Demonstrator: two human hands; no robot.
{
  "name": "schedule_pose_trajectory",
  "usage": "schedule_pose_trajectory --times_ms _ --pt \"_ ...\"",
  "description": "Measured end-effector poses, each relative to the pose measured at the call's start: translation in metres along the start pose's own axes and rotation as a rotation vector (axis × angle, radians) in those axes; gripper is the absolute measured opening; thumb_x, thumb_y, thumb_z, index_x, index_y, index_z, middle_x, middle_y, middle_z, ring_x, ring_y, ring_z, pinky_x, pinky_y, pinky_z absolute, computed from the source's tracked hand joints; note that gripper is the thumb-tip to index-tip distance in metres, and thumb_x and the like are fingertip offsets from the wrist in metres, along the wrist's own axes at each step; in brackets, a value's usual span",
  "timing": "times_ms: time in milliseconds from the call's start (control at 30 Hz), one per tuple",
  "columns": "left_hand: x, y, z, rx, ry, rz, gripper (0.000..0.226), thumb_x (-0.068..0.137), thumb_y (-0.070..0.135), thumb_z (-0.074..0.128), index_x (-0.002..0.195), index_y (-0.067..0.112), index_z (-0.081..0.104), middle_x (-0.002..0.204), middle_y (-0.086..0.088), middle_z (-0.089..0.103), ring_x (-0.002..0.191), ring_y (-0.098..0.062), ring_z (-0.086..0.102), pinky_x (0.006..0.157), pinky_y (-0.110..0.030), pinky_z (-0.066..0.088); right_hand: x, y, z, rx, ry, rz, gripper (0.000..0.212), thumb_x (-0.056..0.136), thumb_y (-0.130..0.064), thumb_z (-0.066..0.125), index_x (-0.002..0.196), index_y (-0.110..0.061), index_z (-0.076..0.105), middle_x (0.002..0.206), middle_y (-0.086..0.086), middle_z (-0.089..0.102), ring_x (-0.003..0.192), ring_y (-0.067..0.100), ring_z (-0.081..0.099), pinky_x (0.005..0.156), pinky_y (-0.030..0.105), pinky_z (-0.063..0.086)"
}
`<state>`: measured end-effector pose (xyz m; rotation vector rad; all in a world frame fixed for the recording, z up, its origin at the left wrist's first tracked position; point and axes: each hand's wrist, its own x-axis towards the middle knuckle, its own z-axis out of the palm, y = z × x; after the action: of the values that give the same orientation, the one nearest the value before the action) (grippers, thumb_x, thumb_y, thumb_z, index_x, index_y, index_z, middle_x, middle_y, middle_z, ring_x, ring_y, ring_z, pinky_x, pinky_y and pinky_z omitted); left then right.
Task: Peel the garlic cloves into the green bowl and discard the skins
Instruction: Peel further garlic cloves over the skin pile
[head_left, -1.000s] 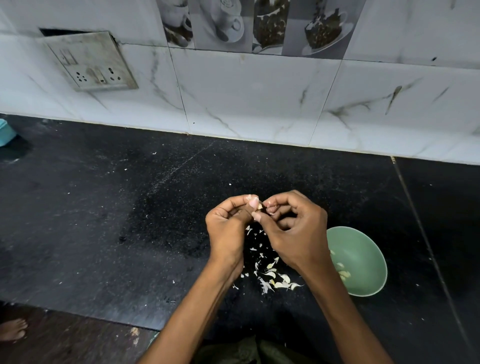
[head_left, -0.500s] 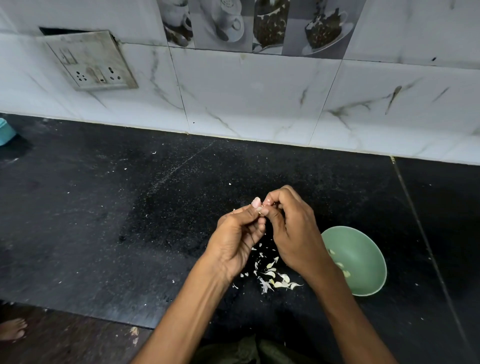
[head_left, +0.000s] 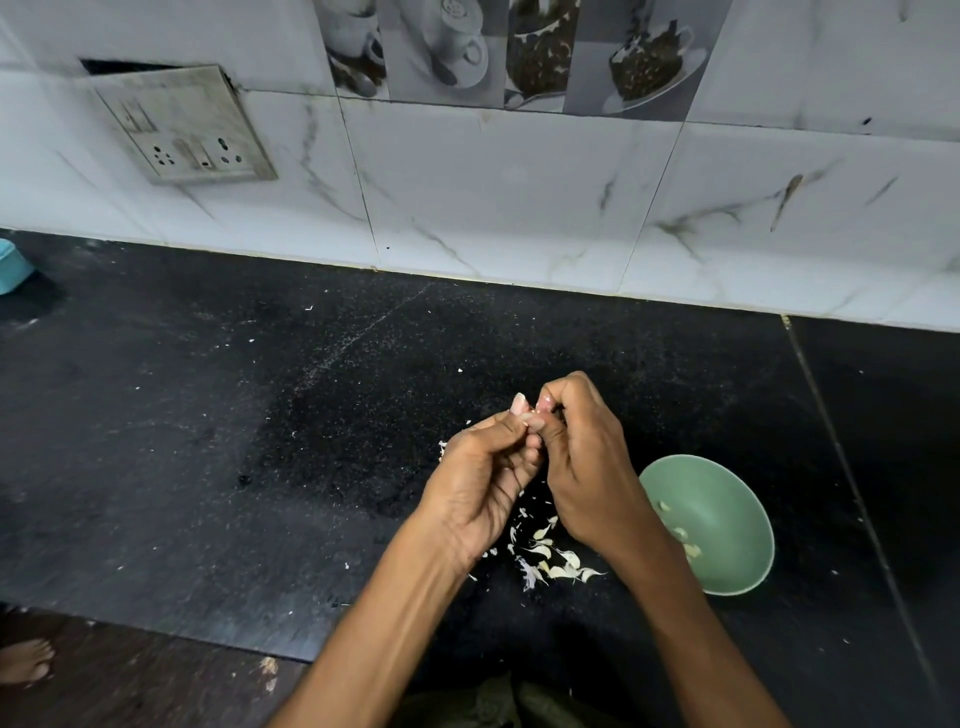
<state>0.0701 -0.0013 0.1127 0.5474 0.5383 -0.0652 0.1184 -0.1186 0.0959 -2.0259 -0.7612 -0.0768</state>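
My left hand (head_left: 480, 480) and my right hand (head_left: 587, 462) meet fingertip to fingertip above the black counter. Between them they pinch a small garlic clove (head_left: 529, 418), almost wholly hidden by the fingers. Loose white garlic skins (head_left: 553, 558) lie scattered on the counter just below the hands. The green bowl (head_left: 727, 519) stands to the right of my right wrist, with a few peeled cloves (head_left: 680, 535) inside it.
The black stone counter (head_left: 234, 441) runs back to a marble-tiled wall with a switch and socket plate (head_left: 187, 124). A light blue object (head_left: 10, 267) sits at the far left edge. A bare foot (head_left: 23, 660) shows on the floor below the counter's front edge.
Both hands have risen a little and turned: the left fingers uncurled and now point up to the right hand's tips. The bowl and skins have not moved.
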Motion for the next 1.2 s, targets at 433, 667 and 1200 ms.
schedule_pose_trajectory --times_ms 433,667,1200 --pt "-0.002 0.000 -0.002 0.087 -0.051 0.054 0.023 0.082 0.004 0.064 0.101 -0.006 0.071 0.086 -0.009 0.071 0.073 -0.011 0.064 0.069 -0.020 0.058 0.004 0.007 -0.002 -0.007 0.125 -0.054 0.013 0.105 -0.018 0.048 0.100 -0.008 0.054 0.099 -0.002 0.052 0.086 0.008 0.056 0.074 0.018 0.045" --pt "-0.001 0.000 0.000 0.082 0.025 0.068 0.017 0.089 -0.009 0.054 0.097 -0.004 0.068 0.080 -0.008 0.071 0.066 -0.009 0.064 0.058 -0.017 0.055 0.004 0.004 0.000 -0.005 0.152 -0.120 0.008 0.103 -0.007 0.051 0.096 -0.005 0.055 0.097 0.001 0.053 0.083 0.015 0.055 0.072 0.025 0.046" --pt "0.003 -0.003 -0.006 0.070 -0.002 0.294 0.012 0.075 0.001 0.066 0.086 0.007 0.069 0.084 -0.011 0.069 0.074 -0.016 0.067 0.069 -0.024 0.057 0.007 -0.011 -0.009 0.646 0.228 0.317 0.011 0.086 0.007 0.076 0.092 0.001 0.068 0.079 0.013 0.075 0.064 0.020 0.072 0.052 0.029 0.056"
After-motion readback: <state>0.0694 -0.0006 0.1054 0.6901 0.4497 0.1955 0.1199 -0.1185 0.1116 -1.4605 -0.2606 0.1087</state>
